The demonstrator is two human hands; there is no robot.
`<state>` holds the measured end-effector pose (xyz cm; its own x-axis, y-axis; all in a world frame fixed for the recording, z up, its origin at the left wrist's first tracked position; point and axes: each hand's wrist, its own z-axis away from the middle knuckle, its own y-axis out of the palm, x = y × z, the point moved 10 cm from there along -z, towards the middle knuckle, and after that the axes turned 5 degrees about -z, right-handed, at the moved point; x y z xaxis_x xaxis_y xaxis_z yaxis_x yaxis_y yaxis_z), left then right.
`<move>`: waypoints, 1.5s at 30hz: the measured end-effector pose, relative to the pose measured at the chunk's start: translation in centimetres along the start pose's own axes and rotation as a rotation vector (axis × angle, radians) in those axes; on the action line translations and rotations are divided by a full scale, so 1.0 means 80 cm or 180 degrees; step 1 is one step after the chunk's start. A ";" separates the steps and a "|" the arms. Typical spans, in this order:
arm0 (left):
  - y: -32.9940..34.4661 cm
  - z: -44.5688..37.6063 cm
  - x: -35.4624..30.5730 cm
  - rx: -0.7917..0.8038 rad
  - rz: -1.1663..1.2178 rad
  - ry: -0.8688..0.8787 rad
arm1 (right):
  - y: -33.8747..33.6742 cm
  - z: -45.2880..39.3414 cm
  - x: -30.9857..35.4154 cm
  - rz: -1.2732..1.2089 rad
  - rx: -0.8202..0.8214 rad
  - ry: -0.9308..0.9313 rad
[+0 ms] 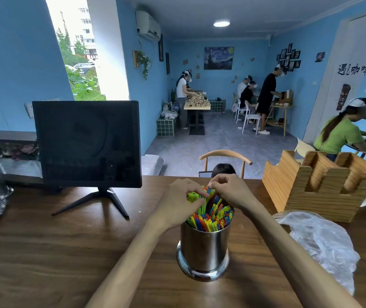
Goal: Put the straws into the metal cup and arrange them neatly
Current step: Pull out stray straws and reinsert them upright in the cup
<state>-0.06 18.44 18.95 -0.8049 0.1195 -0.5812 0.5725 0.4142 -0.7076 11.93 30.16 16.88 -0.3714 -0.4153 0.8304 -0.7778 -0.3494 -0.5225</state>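
From the head view, the left hand point(178, 202) holds a bunch of straws point(213, 215) with curled fingers. The right hand point(229, 192) pinches the tops of a few straws just beside it. Under both hands stands the metal cup point(203, 250) on the bench point(55, 252), full of straws. A clear plastic bag point(319, 243) lies right of the right hand
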 end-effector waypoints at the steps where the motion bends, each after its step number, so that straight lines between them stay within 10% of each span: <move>1: 0.004 0.000 0.003 0.0119 0.0017 -0.0052 | -0.004 0.001 0.007 -0.0054 -0.0086 -0.0061; 9: -0.021 -0.004 -0.005 -0.0294 0.0974 -0.0537 | -0.062 0.042 0.111 -0.1141 -0.0766 -0.0862; 18: -0.018 -0.020 -0.010 -0.0044 0.3414 -0.1302 | -0.002 0.108 0.178 -0.1000 0.0876 -0.1387; 23: -0.048 -0.028 -0.011 -0.0606 0.3015 -0.0871 | 0.034 0.103 0.136 -0.0089 0.1513 -0.1242; 33: -0.064 -0.027 -0.051 -0.1016 0.1957 0.0073 | 0.028 0.074 0.089 0.0778 0.1141 -0.1092; 45: -0.016 -0.013 -0.021 -0.0441 0.1440 -0.0032 | -0.035 0.023 0.020 -0.0473 0.0063 -0.0421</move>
<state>0.39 18.62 21.27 -0.4776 0.3073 -0.8231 0.8385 0.4391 -0.3226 14.40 28.94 19.34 -0.1824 -0.4643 0.8667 -0.8085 -0.4309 -0.4009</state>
